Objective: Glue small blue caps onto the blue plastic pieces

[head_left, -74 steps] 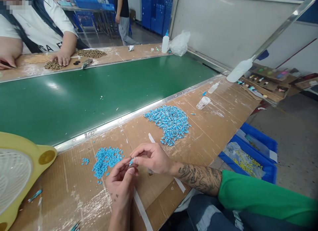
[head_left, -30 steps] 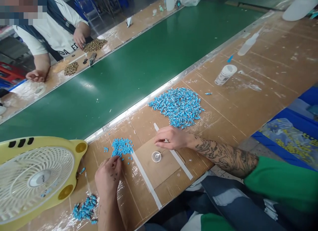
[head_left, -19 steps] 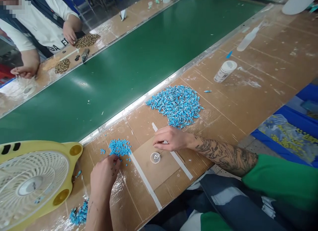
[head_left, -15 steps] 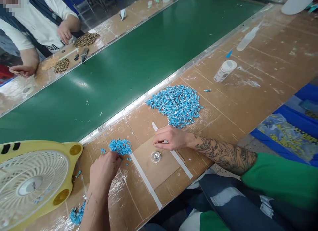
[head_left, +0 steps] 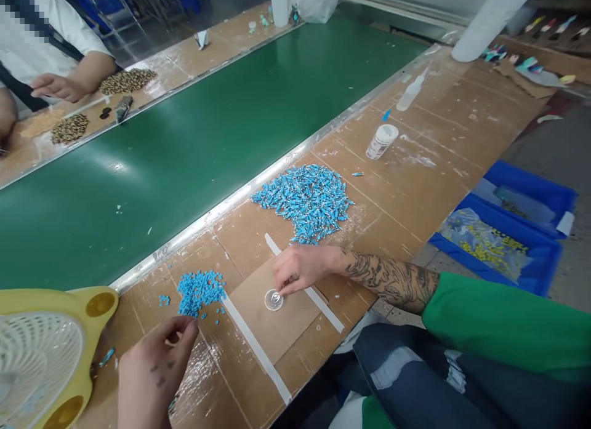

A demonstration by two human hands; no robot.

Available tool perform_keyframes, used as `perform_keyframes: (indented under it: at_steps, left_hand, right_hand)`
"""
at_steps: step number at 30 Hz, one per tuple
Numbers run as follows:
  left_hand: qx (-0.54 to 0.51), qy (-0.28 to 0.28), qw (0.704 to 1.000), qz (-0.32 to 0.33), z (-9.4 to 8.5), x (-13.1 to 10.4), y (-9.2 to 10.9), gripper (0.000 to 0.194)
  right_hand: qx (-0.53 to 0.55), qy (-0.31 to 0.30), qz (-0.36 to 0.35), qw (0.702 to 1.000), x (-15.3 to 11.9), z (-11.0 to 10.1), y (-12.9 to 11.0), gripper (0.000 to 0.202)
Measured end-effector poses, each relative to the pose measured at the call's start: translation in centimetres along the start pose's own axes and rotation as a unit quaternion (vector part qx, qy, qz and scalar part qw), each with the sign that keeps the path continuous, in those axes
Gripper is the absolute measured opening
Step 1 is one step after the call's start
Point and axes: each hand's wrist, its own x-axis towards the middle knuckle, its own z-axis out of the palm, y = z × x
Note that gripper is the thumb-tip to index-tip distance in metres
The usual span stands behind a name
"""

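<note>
The cardboard sheet [head_left: 274, 333] is the reference for all positions. One strip of white tape [head_left: 252, 341] runs along its left edge, another along its right. The near edge of the tabletop [head_left: 397, 213] passes just in front of the sheet. Beyond the sheet, past a strip of tabletop, a metal rail [head_left: 207, 223] borders the green belt [head_left: 221, 140]. Working room extends left of the sheet, up to the yellow-framed fan [head_left: 46, 349], and right of it along the tabletop.

The small clear dish [head_left: 272, 301] sits on the sheet. The pile of blue rings [head_left: 198, 290] lies just left of the sheet; the pile of blue pointed pieces [head_left: 309, 201] lies beyond it.

Left hand [head_left: 157, 361]: left of the sheet, at the near side of the rings. Thumb and index fingertips meet; whether a ring is pinched between them cannot be told.

Right hand [head_left: 300, 269]: above the sheet's right part, fingers curled, fingertips at the dish rim. Whether they press together or pinch a piece cannot be told.
</note>
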Motion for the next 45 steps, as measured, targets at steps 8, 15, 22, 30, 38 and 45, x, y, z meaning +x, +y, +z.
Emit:
perform_keyframes:
  at_steps: [8, 15, 22, 30, 38, 45]
  left_hand:
    - [-0.716, -0.024, 0.688, 0.115, 8.6, -1.3, 4.2, 0.011]
    - [-0.797, -0.074, 0.588, 0.119, 9.5, -0.9, 5.2, 0.010]
    - [-0.767, -0.095, 0.627, 0.098, 10.0, -1.5, 5.3, 0.009]
    - [-0.739, -0.106, 0.655, 0.115, 10.9, -1.5, 4.9, 0.008]
    - [-0.736, -0.107, 0.659, 0.116, 10.6, -1.5, 4.9, 0.007]
    - [-0.741, -0.096, 0.655, 0.109, 10.0, -1.4, 5.5, 0.011]
  right_hand:
    - [-0.175, 0.077, -0.004, 0.981, 1.0, 2.1, -1.6, 0.025]
    - [-0.086, 0.138, 0.002, 0.987, 1.3, 2.0, -1.4, 0.020]
    - [0.064, 0.347, 0.034, 0.935, 2.5, 0.5, -4.7, 0.019]
    - [0.064, 0.330, 0.034, 0.941, 2.9, 1.6, -4.5, 0.020]
    - [0.062, 0.319, 0.042, 0.945, 2.6, 1.3, -4.4, 0.020]
    - [-0.069, 0.147, 0.024, 0.986, 1.4, 0.3, -2.7, 0.025]
